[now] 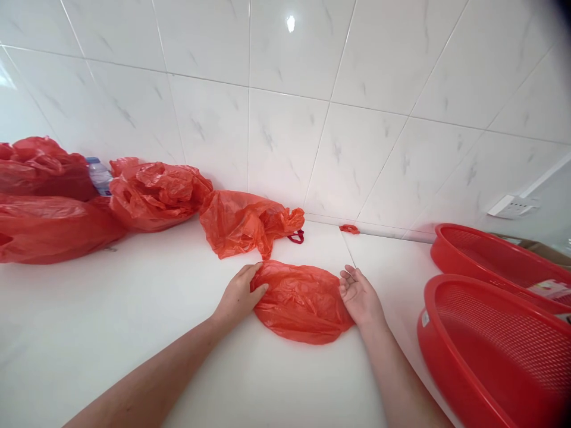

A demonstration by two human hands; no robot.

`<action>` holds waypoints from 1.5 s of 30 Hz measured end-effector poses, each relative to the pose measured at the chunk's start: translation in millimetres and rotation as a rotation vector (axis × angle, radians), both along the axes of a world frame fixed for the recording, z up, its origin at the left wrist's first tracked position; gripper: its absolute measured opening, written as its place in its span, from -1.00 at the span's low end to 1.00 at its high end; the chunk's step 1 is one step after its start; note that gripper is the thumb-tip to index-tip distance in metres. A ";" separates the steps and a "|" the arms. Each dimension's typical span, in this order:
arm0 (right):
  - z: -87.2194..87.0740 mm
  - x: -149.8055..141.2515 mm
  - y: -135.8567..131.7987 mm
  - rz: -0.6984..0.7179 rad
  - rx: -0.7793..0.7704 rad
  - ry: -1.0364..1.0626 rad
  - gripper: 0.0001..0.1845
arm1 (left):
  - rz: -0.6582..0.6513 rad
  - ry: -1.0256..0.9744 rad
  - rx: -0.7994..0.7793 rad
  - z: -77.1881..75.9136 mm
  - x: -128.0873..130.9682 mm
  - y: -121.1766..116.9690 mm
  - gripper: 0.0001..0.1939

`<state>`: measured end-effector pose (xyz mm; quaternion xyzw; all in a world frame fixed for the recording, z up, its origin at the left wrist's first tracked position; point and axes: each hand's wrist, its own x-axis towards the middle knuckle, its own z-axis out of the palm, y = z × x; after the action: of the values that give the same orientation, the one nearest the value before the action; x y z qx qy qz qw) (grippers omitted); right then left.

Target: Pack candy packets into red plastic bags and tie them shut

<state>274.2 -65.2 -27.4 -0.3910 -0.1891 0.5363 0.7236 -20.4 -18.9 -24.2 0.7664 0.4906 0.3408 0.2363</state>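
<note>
A flattened, puffed red plastic bag lies on the white counter between my two hands. My left hand grips its left end, the thumb over the top and the fingers along the far edge. At the right end is my right hand, turned palm inward, its fingers loosely bent and apart. The edge of that hand rests against the bag. I cannot make out what, if anything, is inside. Just behind lies a crumpled red plastic bag, with a small dark red loop beside it.
More red plastic bags are heaped along the wall at left, with a clear blue-capped bottle among them. Two red perforated baskets stand at right. A red scrap lies by the tiled wall, and a power socket is mounted there.
</note>
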 end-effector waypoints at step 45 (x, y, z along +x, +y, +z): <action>19.5 -15.9 -3.7 -0.484 -0.154 -1.604 -0.57 | -0.126 0.080 0.494 5.0 -4.6 -3.9 -0.45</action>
<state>258.3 -68.8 -7.9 -0.7319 -0.5199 -0.0627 0.4361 -25.0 -22.8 -19.2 0.8428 0.3528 0.4041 0.0432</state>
